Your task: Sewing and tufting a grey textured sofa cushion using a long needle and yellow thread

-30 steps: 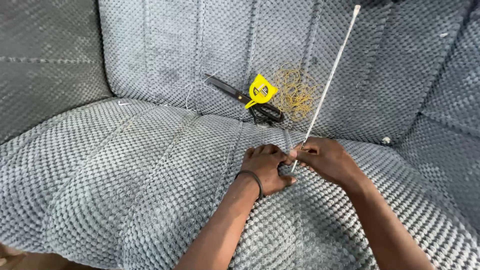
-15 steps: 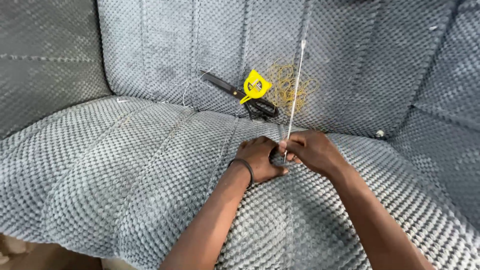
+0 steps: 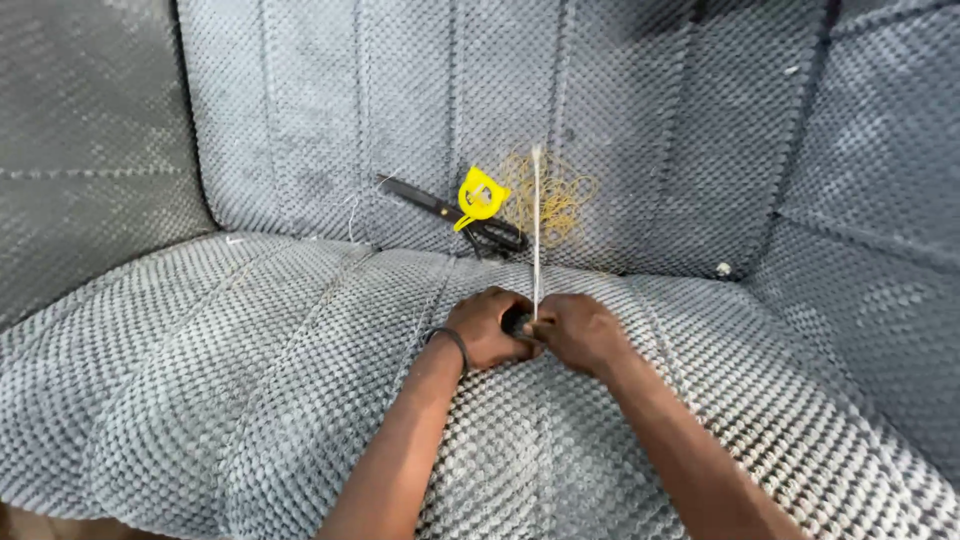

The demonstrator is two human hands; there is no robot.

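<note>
Left hand (image 3: 487,327): pressed shut on seat (image 3: 250,400), pinning fabric flat.
Right hand (image 3: 575,330): pinched shut on rod (image 3: 536,230), upright.
Behind: scissors (image 3: 455,213), thread (image 3: 555,195).

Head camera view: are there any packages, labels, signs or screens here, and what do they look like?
Yellow tag or holder: small flat plastic piece with cut-out holes, lying in the seat crease by the dark scissors and a tangle of tan thread.
No packages, signs or screens show.
</note>
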